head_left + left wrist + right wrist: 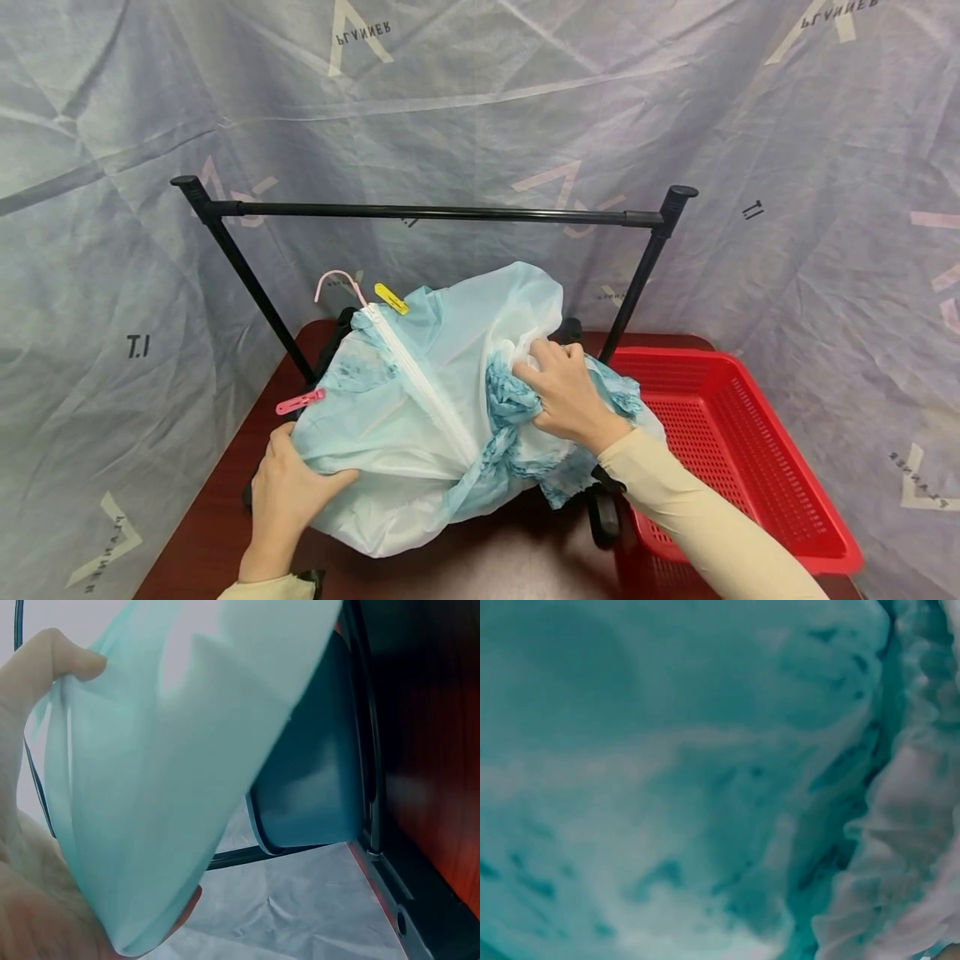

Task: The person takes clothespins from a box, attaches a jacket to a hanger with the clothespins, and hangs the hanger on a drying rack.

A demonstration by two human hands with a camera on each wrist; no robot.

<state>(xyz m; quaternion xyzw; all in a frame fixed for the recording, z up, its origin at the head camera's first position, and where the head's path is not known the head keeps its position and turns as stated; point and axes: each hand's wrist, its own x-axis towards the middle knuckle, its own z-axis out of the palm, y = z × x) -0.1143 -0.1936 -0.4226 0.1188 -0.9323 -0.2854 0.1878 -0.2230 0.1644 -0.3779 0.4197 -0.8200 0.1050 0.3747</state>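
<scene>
A thin light-blue and white zip-up jacket (442, 367) lies across the middle in the head view, blue-patterned and bunched on its right side. A pink hanger's hook (341, 275) pokes out at its top. A yellow clothespin (392, 298) sits beside the neckline and a pink clothespin (300, 402) at the left shoulder. My left hand (288, 492) grips the jacket's left edge; in the left wrist view the cloth (172, 772) lies between thumb and fingers. My right hand (566, 392) holds the bunched cloth with curled fingers. Only close cloth (690, 802) fills most of the right wrist view.
Behind the jacket stands a black rack with a horizontal bar (435, 212). A red plastic basket (757, 467) is at the right on the dark red-brown table (202, 517). A grey printed sheet (480, 117) hangs behind. The left wrist view shows a dark blue container (315, 765).
</scene>
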